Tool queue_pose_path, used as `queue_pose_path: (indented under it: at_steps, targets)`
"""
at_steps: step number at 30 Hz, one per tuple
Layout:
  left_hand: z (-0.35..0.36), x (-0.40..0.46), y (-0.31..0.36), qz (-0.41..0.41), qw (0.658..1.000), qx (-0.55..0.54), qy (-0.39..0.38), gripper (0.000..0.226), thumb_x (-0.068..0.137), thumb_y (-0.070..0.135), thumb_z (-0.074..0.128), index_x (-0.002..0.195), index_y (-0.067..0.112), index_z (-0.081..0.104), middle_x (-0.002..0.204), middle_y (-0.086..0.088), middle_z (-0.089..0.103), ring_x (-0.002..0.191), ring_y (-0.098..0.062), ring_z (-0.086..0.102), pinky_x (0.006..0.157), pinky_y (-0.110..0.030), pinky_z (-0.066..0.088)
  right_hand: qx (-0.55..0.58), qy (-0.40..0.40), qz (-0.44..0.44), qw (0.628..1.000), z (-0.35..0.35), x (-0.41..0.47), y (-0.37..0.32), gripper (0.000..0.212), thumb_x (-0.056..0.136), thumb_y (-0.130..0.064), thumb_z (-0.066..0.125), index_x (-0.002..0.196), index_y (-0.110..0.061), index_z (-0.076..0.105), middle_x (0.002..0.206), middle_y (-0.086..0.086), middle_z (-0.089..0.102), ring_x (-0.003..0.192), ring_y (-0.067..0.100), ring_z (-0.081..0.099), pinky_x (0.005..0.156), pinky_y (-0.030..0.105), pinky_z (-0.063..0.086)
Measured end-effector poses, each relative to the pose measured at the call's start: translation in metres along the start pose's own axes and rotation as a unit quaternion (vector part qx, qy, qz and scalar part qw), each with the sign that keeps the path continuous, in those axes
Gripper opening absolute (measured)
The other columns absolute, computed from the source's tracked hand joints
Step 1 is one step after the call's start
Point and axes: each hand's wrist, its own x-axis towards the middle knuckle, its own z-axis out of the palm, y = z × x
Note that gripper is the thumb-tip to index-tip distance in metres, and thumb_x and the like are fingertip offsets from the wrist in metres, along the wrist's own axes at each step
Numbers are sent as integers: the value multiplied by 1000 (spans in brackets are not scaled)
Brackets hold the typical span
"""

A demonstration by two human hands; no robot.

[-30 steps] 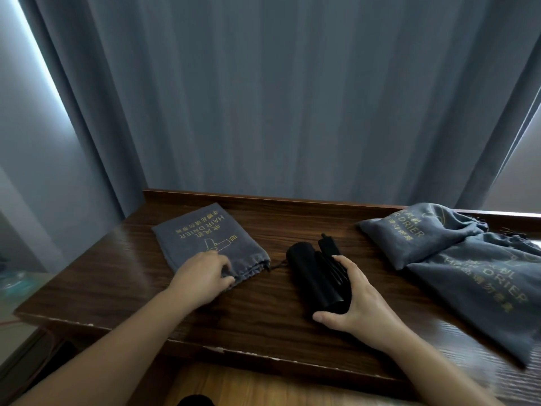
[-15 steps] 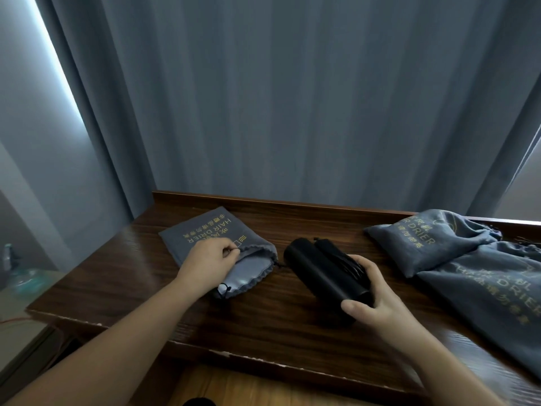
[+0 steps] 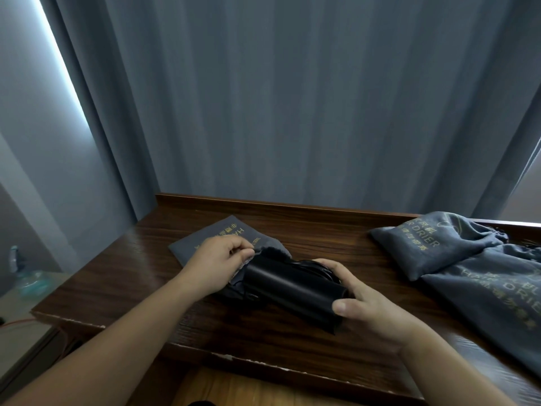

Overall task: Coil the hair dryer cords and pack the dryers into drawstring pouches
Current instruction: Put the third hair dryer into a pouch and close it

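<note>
Bagging underway: left hand [image 3: 218, 260] pinches the pouch [image 3: 216, 238] mouth open; right hand [image 3: 366, 300] fingers grip the dryer [image 3: 289, 284], nose entering. Next: push fully inside.

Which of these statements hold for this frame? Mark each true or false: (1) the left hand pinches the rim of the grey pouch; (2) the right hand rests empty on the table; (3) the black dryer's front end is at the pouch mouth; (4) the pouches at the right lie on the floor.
1. The left hand pinches the rim of the grey pouch: true.
2. The right hand rests empty on the table: false; it grips the rear end of the black dryer.
3. The black dryer's front end is at the pouch mouth: true.
4. The pouches at the right lie on the floor: false; they lie on the table.
</note>
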Motion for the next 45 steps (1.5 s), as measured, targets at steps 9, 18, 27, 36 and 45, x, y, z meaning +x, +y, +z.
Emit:
queue_pose_path:
  at_steps: [9, 18, 27, 36, 45]
  targets:
    - [9, -2, 18, 82, 995, 37, 44, 16, 99, 25, 59, 103, 23, 75, 90, 12, 65, 87, -2, 58, 80, -28, 50, -373, 102, -53, 921, 27, 9, -5, 100, 64, -52, 85, 144, -49, 26, 137, -27, 45, 126, -3, 47, 100, 16, 44]
    - [31, -5, 52, 167, 986, 2, 14, 16, 98, 24, 61, 103, 22, 75, 95, 12, 69, 93, -3, 62, 83, -24, 50, -449, 77, -44, 889, 40, 25, 11, 109, 67, -59, 82, 153, -38, 17, 147, -27, 29, 135, -9, 31, 112, 17, 35]
    - [39, -26, 33, 202, 979, -27, -30, 15, 97, 21, 63, 105, 21, 75, 88, 20, 60, 88, -1, 61, 74, -10, 43, -446, 187, 30, 875, 36, 36, 29, 69, 72, -67, 68, 127, -35, 42, 120, -14, 49, 110, 3, 50, 91, 23, 47]
    - [54, -30, 18, 166, 985, 45, -30, 34, 97, 46, 53, 126, 32, 64, 102, 19, 50, 101, 1, 48, 89, -27, 46, -690, 256, -96, 670, 41, 37, 37, 58, 90, -71, 32, 96, -23, 64, 84, -8, 66, 71, 6, 63, 60, 20, 50]
    - [88, -44, 17, 39, 988, 131, -72, 65, 98, 54, 49, 154, 48, 16, 166, 11, -13, 151, -17, -24, 125, -52, 4, -554, 231, 5, 800, -13, 22, 27, 81, 96, -38, 63, 157, -46, 10, 162, -12, 21, 149, 10, 21, 117, 31, 29]
